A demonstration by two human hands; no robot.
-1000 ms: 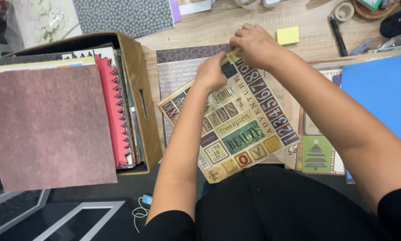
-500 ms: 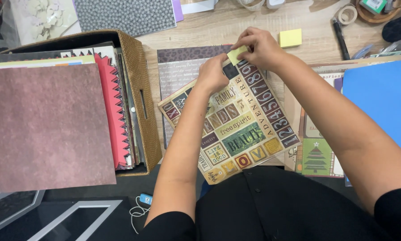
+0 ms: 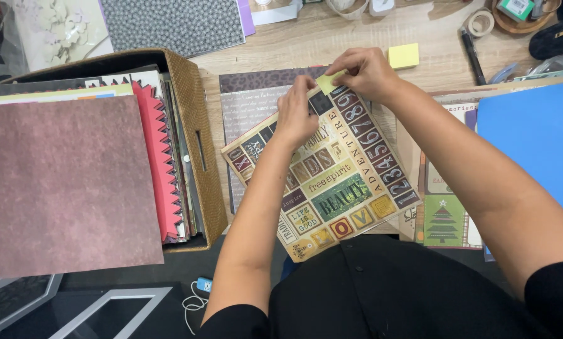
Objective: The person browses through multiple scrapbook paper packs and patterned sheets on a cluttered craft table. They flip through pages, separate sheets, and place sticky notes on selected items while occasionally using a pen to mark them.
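Compared with half a second ago, barely shifted: both hands remain at the top edge of the patterned sheet (image 3: 331, 188). Left hand (image 3: 297, 116) curled, fingertips pinching the sheet's upper corner. Right hand (image 3: 366, 72) pinched shut on a small yellow sticky note (image 3: 327, 82), pressed against that corner. Square sheet tilted, covered in letter and number tiles in tan, green and maroon. Beneath, a pale wooden counter (image 3: 306, 44) strewn with papers, a yellow note pad (image 3: 403, 56), a blue sheet (image 3: 532, 138), and a woven box (image 3: 196, 125) of cardstock at left.
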